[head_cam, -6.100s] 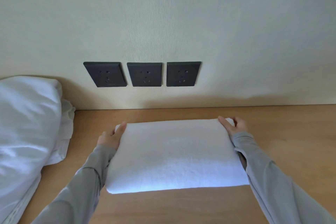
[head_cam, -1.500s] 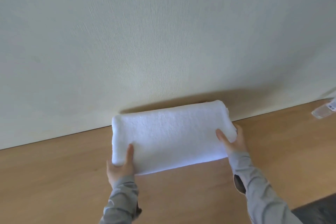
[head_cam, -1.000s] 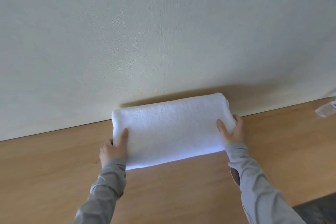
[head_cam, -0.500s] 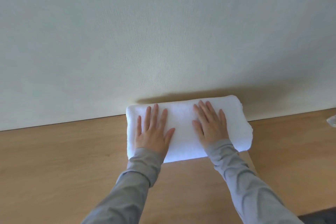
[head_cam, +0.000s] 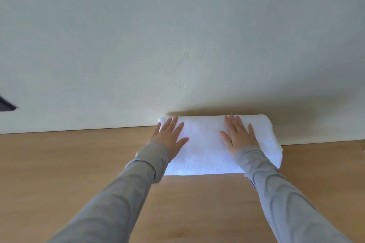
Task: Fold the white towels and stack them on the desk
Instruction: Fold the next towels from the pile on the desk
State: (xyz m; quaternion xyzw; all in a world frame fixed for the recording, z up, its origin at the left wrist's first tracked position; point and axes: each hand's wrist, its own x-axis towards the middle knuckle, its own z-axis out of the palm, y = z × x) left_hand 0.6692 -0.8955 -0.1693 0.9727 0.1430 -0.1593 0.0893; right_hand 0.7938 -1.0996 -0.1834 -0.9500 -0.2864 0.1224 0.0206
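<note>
A folded white towel (head_cam: 205, 148) lies on the wooden desk (head_cam: 79, 163), its far edge against the pale wall. My left hand (head_cam: 169, 134) rests flat on the towel's left end, fingers straight and spread. My right hand (head_cam: 239, 136) lies flat on the right half, palm down, fingers pointing toward the wall. Both grey sleeves reach in from the bottom of the frame.
The wall (head_cam: 177, 45) stands directly behind the towel. A dark socket plate corner (head_cam: 6, 104) shows at the far left edge. Bare desk wood extends left, right and in front of the towel.
Both hands let go of the towel's ends and now lie flat on top of it. The towel sits against the wall, and over the last half second my hands have spread further apart.
</note>
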